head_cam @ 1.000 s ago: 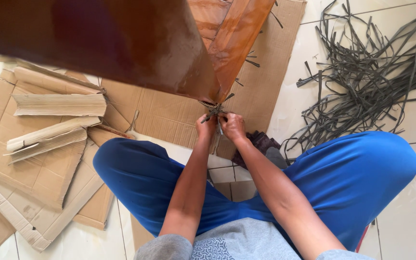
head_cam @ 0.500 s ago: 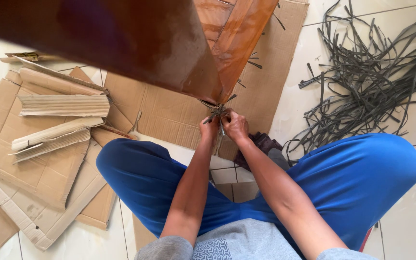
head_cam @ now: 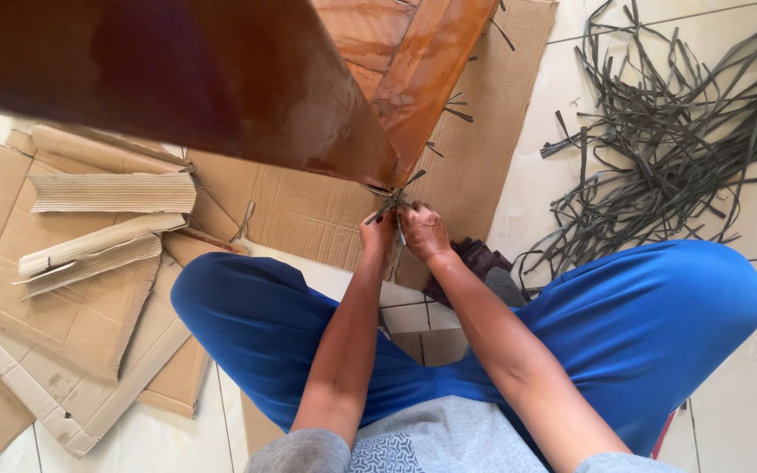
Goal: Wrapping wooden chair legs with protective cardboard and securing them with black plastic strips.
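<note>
A glossy brown wooden panel [head_cam: 221, 79] fills the upper left, its near corner just above my hands. My left hand [head_cam: 378, 232] and my right hand [head_cam: 425, 232] are together at that corner, both closed on a short dark strip [head_cam: 393, 198] whose ends stick out by the panel's corner. How the strip is fixed to the wood is hidden by my fingers. I sit on the floor in blue trousers [head_cam: 256, 324], knees spread wide.
Flattened cardboard sheets [head_cam: 72, 298] with rolled cardboard pieces [head_cam: 107, 191] lie at left. A cardboard sheet [head_cam: 492, 131] lies under the panel. A heap of long dark strips [head_cam: 659, 140] sprawls on the white tiles at upper right. A dark cloth [head_cam: 475, 258] lies by my right knee.
My hands have stayed at the panel's corner, working the strip with small finger movements. The view shifted slightly; nothing else moved.
</note>
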